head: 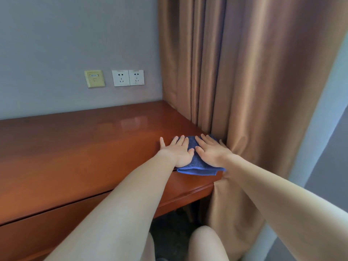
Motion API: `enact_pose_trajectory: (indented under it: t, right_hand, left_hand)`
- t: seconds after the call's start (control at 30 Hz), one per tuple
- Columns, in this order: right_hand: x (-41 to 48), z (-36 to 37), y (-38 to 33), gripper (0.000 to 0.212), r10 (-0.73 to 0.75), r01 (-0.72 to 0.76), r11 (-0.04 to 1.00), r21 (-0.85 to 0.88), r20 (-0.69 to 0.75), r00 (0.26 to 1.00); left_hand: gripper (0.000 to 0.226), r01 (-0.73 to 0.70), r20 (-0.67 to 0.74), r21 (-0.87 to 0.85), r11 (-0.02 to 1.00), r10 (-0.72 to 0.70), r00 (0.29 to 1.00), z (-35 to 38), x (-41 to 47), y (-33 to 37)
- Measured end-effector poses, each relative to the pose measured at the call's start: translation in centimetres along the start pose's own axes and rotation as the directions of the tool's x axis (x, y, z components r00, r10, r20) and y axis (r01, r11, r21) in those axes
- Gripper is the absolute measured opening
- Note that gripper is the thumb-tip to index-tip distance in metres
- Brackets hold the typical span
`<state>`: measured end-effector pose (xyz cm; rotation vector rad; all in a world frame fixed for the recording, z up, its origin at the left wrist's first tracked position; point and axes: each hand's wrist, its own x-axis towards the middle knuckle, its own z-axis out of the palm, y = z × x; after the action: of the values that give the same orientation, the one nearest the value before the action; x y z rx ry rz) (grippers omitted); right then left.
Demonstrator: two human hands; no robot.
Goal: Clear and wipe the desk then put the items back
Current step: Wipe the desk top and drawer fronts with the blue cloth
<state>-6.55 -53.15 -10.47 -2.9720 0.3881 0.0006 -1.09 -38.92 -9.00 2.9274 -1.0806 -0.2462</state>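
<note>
Both hands, left hand and right hand, press flat-fingered on a folded blue microfibre cloth, wiping the glossy reddish wooden desk; returning items likely follows.

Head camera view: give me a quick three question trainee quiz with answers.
1. True or false: the left hand and right hand both lie flat on the blue cloth.
2. The cloth lies: A) at the right end of the desk, by the curtain; B) at its left end; C) on the floor.
3. How many white sockets are on the wall?
Key: 1 true; 2 A; 3 two.
</note>
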Motion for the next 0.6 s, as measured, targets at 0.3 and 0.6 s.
enact_pose_trajectory:
  t: [0.3,0.6]
  right_hand:
    - [0.3,-0.8,4.2,0.056,0.007,-0.009,0.999,0.050,0.034,0.999]
    - [0.5,-1.2,6.8,0.054,0.010,-0.018,0.993,0.115,0.074,0.997]
  left_hand:
    - [0.059,-0.067,-0.003,-0.020,0.998,0.067,0.998,-0.2,2.5,2.9]
    - [0.059,-0.116,0.002,-0.038,0.993,0.116,0.993,-0.2,4.8,4.6]
